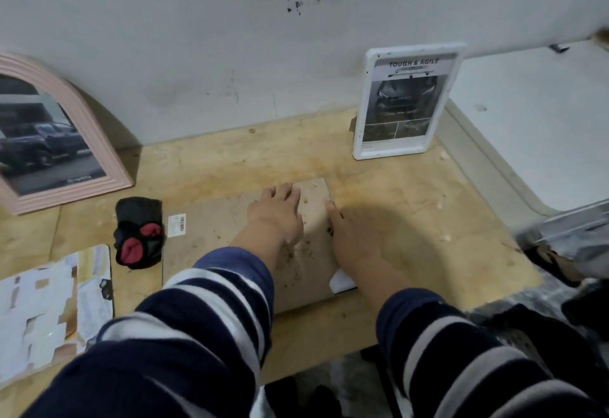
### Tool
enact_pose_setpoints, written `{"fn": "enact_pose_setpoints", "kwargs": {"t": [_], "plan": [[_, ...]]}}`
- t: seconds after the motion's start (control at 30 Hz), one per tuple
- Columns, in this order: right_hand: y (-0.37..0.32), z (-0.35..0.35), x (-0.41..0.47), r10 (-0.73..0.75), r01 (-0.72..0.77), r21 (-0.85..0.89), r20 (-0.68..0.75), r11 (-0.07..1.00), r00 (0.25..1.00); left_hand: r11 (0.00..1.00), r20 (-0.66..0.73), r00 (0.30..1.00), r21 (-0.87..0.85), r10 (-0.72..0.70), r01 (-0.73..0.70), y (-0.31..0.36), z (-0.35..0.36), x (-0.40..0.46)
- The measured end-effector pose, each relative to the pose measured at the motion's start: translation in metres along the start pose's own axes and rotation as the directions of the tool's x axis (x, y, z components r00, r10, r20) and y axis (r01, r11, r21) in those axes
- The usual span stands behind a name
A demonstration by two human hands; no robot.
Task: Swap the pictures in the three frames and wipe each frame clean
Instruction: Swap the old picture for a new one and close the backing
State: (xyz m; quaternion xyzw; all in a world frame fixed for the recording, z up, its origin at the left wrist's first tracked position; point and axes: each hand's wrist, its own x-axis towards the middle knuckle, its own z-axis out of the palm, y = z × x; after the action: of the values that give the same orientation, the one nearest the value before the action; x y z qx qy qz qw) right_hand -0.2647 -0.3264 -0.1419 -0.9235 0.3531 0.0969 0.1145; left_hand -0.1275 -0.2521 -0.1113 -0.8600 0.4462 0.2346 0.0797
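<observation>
A frame lies face down (211, 246) in the middle of the wooden table, its brown backing board up, a barcode sticker near its left end. My left hand (278, 211) rests flat on the board near its far right corner. My right hand (349, 236) lies along the board's right edge, fingertips touching that edge. A white corner of paper (341, 282) sticks out under my right wrist. A pink arched frame (49, 140) with a dark truck picture leans on the wall at left. A white frame (407, 101) with a "Tough & Agile" car page stands at the back right.
A black and red cloth (140, 233) lies left of the face-down frame. A clipboard-like sheet with torn paper (52, 309) sits at the front left. A white surface (534, 121) adjoins the table on the right, with dark clutter (560, 266) below it.
</observation>
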Motion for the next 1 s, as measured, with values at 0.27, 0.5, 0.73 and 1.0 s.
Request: {"fn": "enact_pose_setpoints", "kwargs": {"t": [0.27,0.5,0.73,1.0], "plan": [[-0.009,-0.013,0.01,0.014,-0.023,-0.066,-0.131,0.998,0.991,0.998,0.053,0.997,-0.027,0.053,-0.052,-0.006,0.004,0.006],[-0.027,-0.038,0.039,-0.095,0.093,0.026,0.073,0.995,0.993,0.99,-0.098,0.993,-0.118,0.071,-0.083,-0.024,-0.01,-0.011],[-0.037,-0.046,0.05,-0.166,0.172,-0.008,0.223,0.985,0.961,0.997,-0.01,0.998,0.022,-0.068,0.068,-0.032,0.001,-0.019],[-0.031,-0.063,0.067,-0.201,0.292,-0.156,0.43,0.944,0.88,0.989,0.111,0.984,-0.022,-0.142,0.145,-0.024,-0.007,-0.017]]}}
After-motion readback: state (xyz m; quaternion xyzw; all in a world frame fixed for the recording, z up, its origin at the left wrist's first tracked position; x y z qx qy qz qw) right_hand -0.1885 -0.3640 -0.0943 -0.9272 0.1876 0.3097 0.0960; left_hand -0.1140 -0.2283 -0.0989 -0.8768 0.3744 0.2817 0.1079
